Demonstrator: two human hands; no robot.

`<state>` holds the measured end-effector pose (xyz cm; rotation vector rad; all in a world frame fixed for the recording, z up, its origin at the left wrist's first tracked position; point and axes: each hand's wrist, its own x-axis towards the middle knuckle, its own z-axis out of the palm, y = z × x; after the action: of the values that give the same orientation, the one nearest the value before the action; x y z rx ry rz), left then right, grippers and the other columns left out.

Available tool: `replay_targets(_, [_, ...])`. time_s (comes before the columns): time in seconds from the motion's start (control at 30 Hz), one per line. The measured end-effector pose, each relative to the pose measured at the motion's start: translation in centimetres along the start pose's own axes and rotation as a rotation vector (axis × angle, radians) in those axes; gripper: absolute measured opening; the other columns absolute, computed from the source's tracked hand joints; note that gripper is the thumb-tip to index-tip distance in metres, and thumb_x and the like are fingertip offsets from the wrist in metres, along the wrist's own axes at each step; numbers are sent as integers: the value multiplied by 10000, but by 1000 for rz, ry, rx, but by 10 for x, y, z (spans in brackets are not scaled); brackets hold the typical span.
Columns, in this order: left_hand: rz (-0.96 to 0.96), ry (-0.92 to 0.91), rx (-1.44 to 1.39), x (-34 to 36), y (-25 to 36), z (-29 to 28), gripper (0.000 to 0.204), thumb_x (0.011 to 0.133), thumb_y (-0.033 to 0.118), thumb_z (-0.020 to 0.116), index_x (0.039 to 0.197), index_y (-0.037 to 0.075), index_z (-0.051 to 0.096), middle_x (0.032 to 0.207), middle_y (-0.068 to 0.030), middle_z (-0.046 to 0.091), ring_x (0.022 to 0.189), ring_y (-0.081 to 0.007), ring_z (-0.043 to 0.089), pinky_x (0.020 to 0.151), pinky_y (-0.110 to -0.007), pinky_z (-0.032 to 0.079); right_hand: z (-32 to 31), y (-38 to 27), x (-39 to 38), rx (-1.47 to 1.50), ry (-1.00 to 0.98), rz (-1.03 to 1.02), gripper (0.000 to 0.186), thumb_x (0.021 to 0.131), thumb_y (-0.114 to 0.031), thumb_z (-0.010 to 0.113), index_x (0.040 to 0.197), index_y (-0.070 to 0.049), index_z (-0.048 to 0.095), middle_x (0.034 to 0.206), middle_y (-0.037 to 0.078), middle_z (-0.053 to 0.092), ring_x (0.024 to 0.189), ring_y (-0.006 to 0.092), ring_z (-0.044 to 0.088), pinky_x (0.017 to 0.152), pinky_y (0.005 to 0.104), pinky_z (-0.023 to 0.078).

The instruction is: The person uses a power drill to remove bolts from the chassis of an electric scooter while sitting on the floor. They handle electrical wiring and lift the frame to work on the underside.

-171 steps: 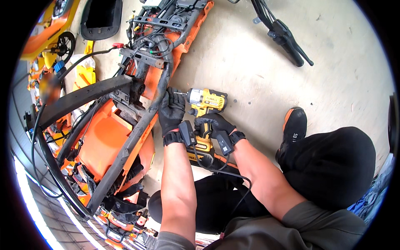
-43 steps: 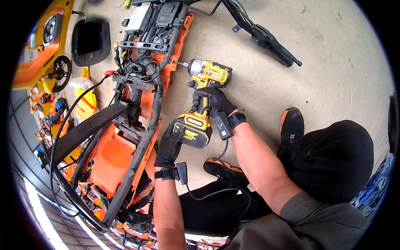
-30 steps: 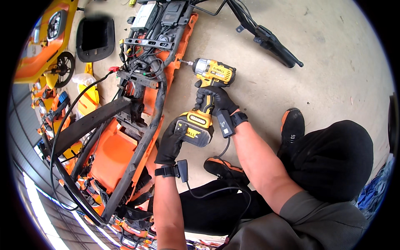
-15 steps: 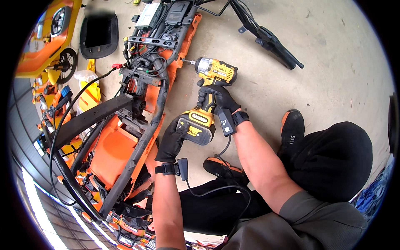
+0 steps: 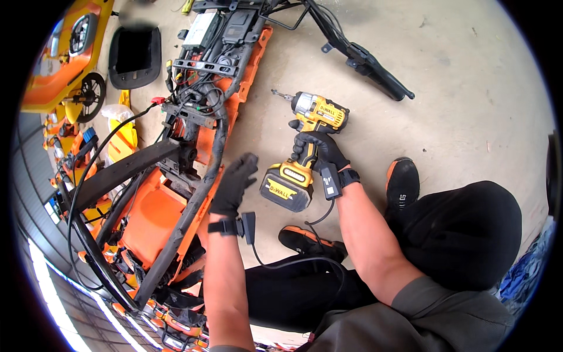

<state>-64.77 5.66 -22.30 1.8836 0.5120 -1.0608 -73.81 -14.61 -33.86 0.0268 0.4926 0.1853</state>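
A yellow-and-black cordless impact driver [image 5: 324,111] is in my right hand [image 5: 321,149], whose black-gloved fingers wrap its grip. Its bit [image 5: 283,94] points left and hangs in the air, apart from the orange body panel [image 5: 248,73]. Below the grip sits the wide black-and-yellow battery [image 5: 286,193]. My gloved left hand [image 5: 233,186] is off the tool, fingers stretched out with nothing in them. It hovers beside the black tubular frame [image 5: 198,205] of a partly stripped electric scooter or motorbike.
Loose wiring and a black slotted bracket [image 5: 205,66] lie along the frame. At the top, a black fork-like tube [image 5: 375,71] juts out over the concrete floor. A black tray [image 5: 135,57] and a yellow-orange vehicle [image 5: 64,64] are at far left. My shoes [image 5: 403,185] stand at the right.
My left hand has let go of the battery and moved left toward the frame. The driver has shifted right and slightly down, its bit now away from the orange panel's edge.
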Motion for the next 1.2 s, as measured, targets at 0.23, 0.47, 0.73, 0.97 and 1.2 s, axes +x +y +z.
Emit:
replay_targets(0.23, [26, -55, -126, 56, 67, 54, 376, 937, 348, 618, 1192, 76, 575, 879, -57, 633, 706, -141, 616, 614, -257, 528, 3, -12, -23, -158, 4, 120, 456, 830, -102, 644, 1253, -5, 505, 717, 39, 594, 601, 131, 579, 600, 276, 518])
replay_targets(0.47, [190, -81, -229, 83, 51, 55, 216, 946, 262, 613, 928, 57, 680, 704, 18, 583, 538, -69, 502, 492, -217, 427, -1, -17, -30, -209, 2, 202, 393, 823, -104, 653, 1199, -29, 565, 744, 26, 601, 608, 121, 571, 566, 266, 503])
replay_targets(0.73, [230, -92, 156, 102, 24, 64, 191, 928, 150, 599, 1054, 18, 655, 821, -33, 627, 655, -101, 584, 602, -245, 512, -25, -55, -44, -161, 115, 40, 404, 850, -80, 640, 1229, -3, 523, 732, 19, 579, 644, 121, 584, 611, 264, 509])
replay_targets(0.97, [244, -46, 293, 117, 16, 138, 64, 883, 46, 635, 927, 9, 608, 742, -71, 652, 625, -144, 645, 570, -285, 546, -16, -63, -47, -141, 150, -7, 384, 848, -76, 640, 1210, -6, 534, 728, 27, 581, 637, 130, 577, 597, 261, 500])
replay_targets(1.2, [405, 4, 639, 127, -3, 119, 74, 846, 51, 640, 909, 16, 625, 731, -59, 664, 602, -124, 628, 550, -274, 511, -15, -61, -45, -197, 140, 6, 381, 841, -100, 646, 1195, -3, 545, 725, 39, 589, 624, 146, 590, 600, 275, 506])
